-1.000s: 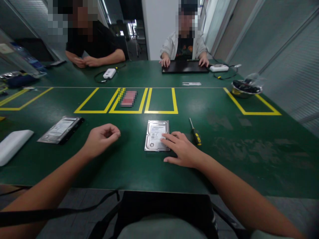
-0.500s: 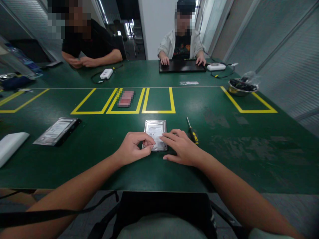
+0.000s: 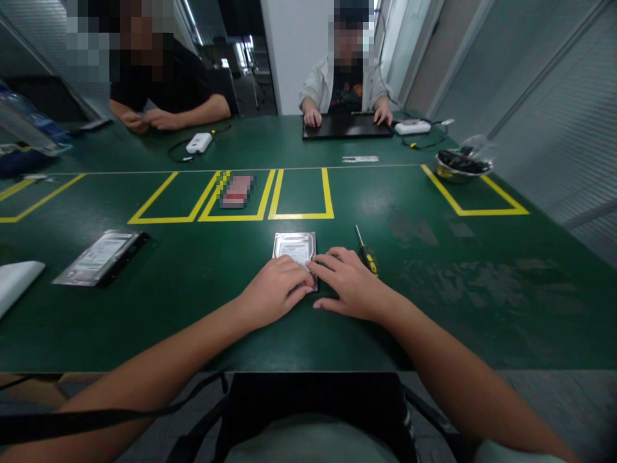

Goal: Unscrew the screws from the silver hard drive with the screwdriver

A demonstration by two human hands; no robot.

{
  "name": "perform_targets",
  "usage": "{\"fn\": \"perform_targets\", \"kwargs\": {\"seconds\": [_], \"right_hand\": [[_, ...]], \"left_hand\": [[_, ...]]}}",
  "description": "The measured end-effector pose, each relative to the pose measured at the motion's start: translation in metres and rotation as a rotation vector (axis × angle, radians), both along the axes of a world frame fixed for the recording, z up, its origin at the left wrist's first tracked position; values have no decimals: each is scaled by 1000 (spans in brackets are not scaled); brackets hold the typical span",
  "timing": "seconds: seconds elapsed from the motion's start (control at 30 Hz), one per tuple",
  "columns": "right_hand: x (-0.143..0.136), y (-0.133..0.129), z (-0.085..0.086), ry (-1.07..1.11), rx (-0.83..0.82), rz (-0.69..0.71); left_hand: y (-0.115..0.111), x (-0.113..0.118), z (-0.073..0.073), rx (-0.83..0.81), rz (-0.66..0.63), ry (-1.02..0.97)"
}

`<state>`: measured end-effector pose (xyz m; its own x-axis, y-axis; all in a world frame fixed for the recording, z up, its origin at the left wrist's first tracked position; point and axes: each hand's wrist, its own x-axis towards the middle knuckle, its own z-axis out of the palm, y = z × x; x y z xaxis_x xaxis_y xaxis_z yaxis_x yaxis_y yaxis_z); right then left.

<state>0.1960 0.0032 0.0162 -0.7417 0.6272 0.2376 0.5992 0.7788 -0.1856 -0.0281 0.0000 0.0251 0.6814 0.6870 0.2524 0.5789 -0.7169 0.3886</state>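
A silver hard drive (image 3: 295, 242) with a white label lies flat on the green table in front of me. My left hand (image 3: 278, 289) covers its lower part, fingers curled together and pinched near the drive's lower right corner; what they hold, if anything, is hidden. My right hand (image 3: 347, 286) rests at the drive's right edge, fingers spread, fingertips close to the left hand's. Just beyond the right hand lies a screwdriver (image 3: 367, 254) with a yellow and black handle, partly covered by that hand.
Left of me lie a bagged hard drive (image 3: 101, 257) and a white object (image 3: 18, 281). Yellow tape (image 3: 301, 217) marks boxes across the table, one with a pinkish item (image 3: 237, 191). A metal bowl (image 3: 463, 168) stands at the right. Two people sit opposite, one with hands on a black panel (image 3: 347, 127).
My left hand has moved right and turned over the drive, its fingers now covering more of the label. My right hand stays in nearly the same place. The whole view has shifted slightly.
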Motion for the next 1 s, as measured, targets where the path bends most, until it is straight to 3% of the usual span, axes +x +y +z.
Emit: {"fn": "perform_targets", "kwargs": {"seconds": [0.57, 1.0], "right_hand": [[6, -1, 7, -25, 38, -56], [12, -1, 12, -25, 54, -106]], "left_hand": [[-3, 16, -2, 149, 50, 210], [-10, 15, -9, 131, 120, 111]]}}
